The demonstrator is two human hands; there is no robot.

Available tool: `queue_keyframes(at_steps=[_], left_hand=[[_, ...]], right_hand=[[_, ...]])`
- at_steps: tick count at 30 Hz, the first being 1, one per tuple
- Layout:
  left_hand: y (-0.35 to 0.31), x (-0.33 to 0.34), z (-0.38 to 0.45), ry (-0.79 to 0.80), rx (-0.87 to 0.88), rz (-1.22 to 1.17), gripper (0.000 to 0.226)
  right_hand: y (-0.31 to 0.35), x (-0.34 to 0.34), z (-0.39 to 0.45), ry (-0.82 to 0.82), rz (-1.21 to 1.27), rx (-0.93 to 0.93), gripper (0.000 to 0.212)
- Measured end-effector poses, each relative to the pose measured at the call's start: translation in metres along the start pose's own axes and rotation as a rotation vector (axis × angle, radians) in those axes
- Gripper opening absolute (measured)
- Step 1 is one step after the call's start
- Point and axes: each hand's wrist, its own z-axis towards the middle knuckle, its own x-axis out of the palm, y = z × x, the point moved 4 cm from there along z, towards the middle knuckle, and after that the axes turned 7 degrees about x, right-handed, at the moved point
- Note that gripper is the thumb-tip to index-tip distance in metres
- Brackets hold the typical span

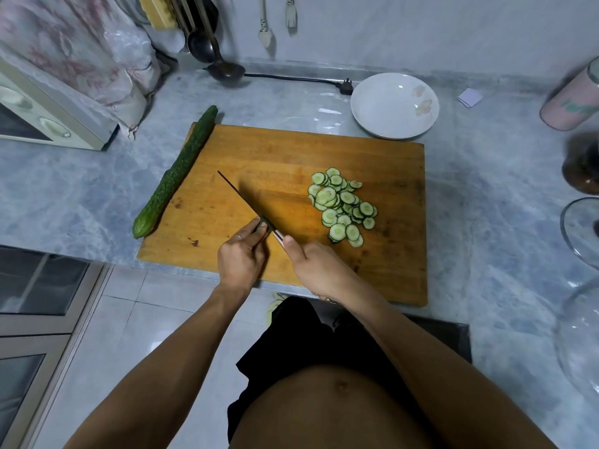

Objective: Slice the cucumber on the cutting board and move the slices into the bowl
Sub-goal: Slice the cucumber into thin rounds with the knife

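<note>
Wooden cutting board [291,150] flat on the grey marbled counter [81,189]. On the near-middle of the board, left hand [241,254] pinching a small dark-green cucumber stub [261,225] between curled fingertips. Right beside it, right hand [316,265] wrapped round the knife handle, thumb laid along the top. Knife [241,197] seen edge-on, thin dark blade angled far-left across the board, touching the stub. To the right on the board, a loose heap of cucumber slices [342,205], overlapping, pale centres up. Along the board's left edge, a whole cucumber [175,175], far end on the board's corner, near end on the counter. Just beyond the board's far-right corner, a white bowl [394,105] with a pink flower print, holding no slices. Far behind, a dark ladle [223,71] and a black plug [345,87] on the counter.
</note>
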Motion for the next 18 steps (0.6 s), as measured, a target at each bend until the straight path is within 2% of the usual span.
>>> queue_keyframes(at_steps=[8, 18], left_hand=[[0.000, -0.004, 0.000, 0.002, -0.007, -0.025, 0.028], [0.000, -0.005, -0.006, -0.002, -0.055, -0.065, 0.028]], right_hand=[[-0.002, 0.006, 0.005, -0.045, -0.055, -0.014, 0.063], [-0.012, -0.013, -0.018, -0.012, -0.008, -0.058, 0.067]])
